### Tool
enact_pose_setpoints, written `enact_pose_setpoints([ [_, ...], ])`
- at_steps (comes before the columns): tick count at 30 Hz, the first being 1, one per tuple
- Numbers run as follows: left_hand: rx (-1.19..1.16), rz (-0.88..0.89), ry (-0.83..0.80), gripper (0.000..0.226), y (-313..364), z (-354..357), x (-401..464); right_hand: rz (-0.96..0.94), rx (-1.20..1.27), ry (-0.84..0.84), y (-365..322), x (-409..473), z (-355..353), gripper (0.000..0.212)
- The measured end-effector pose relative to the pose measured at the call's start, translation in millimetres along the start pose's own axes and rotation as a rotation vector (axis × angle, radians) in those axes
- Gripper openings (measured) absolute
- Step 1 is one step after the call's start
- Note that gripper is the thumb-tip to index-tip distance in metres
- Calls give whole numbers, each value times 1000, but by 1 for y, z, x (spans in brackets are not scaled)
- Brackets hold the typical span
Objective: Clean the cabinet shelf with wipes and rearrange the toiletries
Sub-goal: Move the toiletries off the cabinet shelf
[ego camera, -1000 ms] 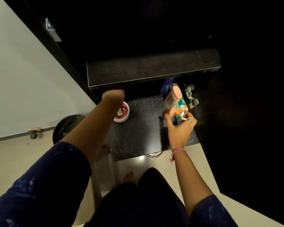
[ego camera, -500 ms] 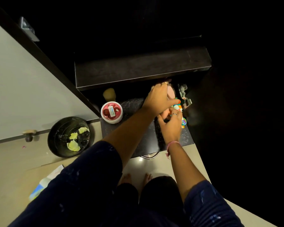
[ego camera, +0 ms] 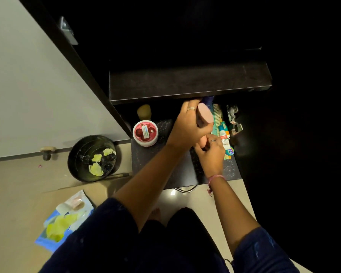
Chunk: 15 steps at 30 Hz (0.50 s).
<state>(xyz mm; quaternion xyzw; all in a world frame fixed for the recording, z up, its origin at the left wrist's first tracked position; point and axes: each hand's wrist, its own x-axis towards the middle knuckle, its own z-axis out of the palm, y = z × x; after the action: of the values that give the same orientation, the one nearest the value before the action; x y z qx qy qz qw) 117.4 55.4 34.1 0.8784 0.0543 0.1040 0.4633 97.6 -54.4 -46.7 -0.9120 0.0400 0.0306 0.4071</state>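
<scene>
We observed the pink bottle (ego camera: 204,115) tilted above the right part of the dark speckled shelf (ego camera: 152,154), under the upper shelf (ego camera: 187,83). The left hand (ego camera: 187,125) gripped its body; the right hand (ego camera: 211,154) pinched its lower end. Just right of the bottle lay a comb (ego camera: 217,119) and an orange-and-teal tube (ego camera: 224,134). Left on the shelf stood a red-lidded jar (ego camera: 145,133), with a yellowish bottle (ego camera: 144,112) behind it. On the floor at left we noted a black bin (ego camera: 93,157) and, nearer, a wipes pack (ego camera: 65,221).
</scene>
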Motion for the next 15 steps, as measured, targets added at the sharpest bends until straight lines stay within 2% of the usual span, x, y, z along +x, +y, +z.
enact_pose_setpoints([
  [3,-26,-18,20,64,-4,-38,-41,-89,5,-47,-8,-7,5,28],
  [8,80,-258,121,62,-27,-91,-102,-181,-26,-186,-29,-12,19,28],
  [10,96,-283,148,64,-37,-109,-114,-205,-35,-238,-36,-11,27,31],
  [15,164,-303,67,70,-63,-132,-127,-277,-42,-304,-48,-17,44,35],
])
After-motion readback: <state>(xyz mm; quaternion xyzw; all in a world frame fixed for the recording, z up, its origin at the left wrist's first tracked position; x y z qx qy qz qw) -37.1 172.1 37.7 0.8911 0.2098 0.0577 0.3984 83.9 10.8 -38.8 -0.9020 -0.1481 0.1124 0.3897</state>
